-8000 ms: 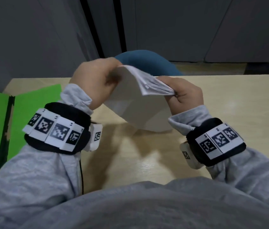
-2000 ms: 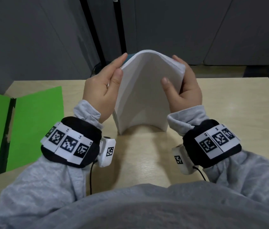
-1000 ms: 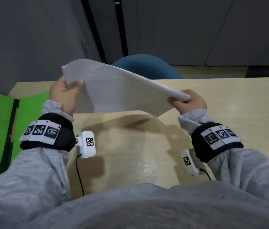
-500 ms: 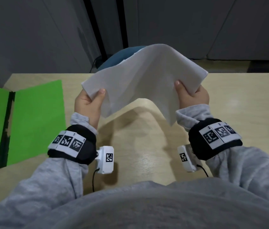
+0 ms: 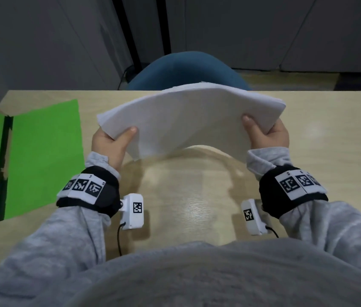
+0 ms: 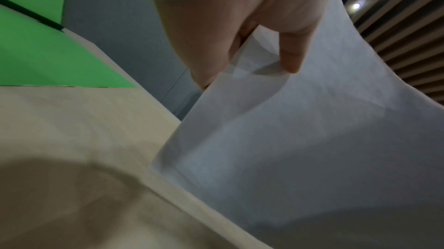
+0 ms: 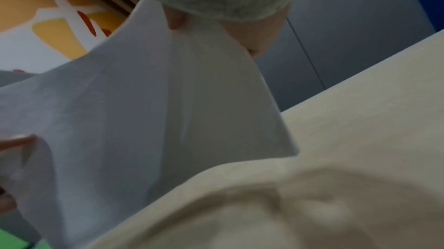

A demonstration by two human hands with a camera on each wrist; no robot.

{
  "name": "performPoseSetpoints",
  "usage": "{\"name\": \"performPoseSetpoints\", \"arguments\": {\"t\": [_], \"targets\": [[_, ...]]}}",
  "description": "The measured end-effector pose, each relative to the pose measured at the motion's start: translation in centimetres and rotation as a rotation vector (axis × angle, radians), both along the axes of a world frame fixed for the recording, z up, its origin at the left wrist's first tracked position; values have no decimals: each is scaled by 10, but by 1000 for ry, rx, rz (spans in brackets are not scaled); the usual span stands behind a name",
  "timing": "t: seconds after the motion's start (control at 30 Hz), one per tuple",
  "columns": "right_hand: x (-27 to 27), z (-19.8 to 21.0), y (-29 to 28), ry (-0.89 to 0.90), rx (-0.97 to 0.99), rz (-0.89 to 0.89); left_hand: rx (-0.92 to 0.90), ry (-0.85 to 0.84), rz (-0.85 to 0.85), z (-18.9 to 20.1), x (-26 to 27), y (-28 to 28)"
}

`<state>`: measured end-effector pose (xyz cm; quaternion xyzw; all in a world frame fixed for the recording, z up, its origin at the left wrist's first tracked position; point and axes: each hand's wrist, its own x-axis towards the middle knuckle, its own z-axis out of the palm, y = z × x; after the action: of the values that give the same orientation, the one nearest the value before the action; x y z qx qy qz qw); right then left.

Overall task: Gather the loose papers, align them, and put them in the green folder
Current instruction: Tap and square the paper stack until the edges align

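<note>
A stack of white papers (image 5: 188,120) arches above the middle of the wooden table (image 5: 197,196), held by both short ends. My left hand (image 5: 113,140) pinches its left end, thumb on top and fingers underneath. My right hand (image 5: 266,134) grips the right end the same way. From below, the papers (image 6: 300,139) curve away from my left hand (image 6: 276,30), and the papers (image 7: 144,110) hang under my right hand (image 7: 252,38). The green folder (image 5: 42,160) lies open and flat at the table's left edge, left of my left hand.
A blue chair back (image 5: 188,72) stands behind the table's far edge, in front of grey cabinet doors (image 5: 241,29). Bare tabletop lies under the papers and to the right of them. The folder (image 6: 36,53) also shows in the left wrist view.
The stack has dropped lower and flattened from a steep raised arch to a shallower one. Both hands have moved apart and down toward the table.
</note>
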<state>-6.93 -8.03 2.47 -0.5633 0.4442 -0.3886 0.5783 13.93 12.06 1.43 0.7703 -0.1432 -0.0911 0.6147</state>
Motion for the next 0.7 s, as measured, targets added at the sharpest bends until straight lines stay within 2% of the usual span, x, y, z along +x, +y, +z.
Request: {"name": "performPoseSetpoints", "arguments": {"t": [0.13,0.17,0.33,0.43,0.5,0.57,0.7], "targets": [[4,-14,4,276,29,143,129,76,18,-14,-9,2],[4,-14,6,295,34,141,133,82,31,-15,-10,1],[-1,-1,4,52,-4,-6,-29,10,29,-1,-3,5],[-2,-17,0,203,-25,45,86,38,37,-13,-5,9],[0,-27,-3,357,28,119,192,115,44,-25,-7,9],[1,-28,-6,424,88,148,233,154,42,-29,-9,8],[-3,-16,-7,263,31,51,155,61,18,-15,-12,3]]}}
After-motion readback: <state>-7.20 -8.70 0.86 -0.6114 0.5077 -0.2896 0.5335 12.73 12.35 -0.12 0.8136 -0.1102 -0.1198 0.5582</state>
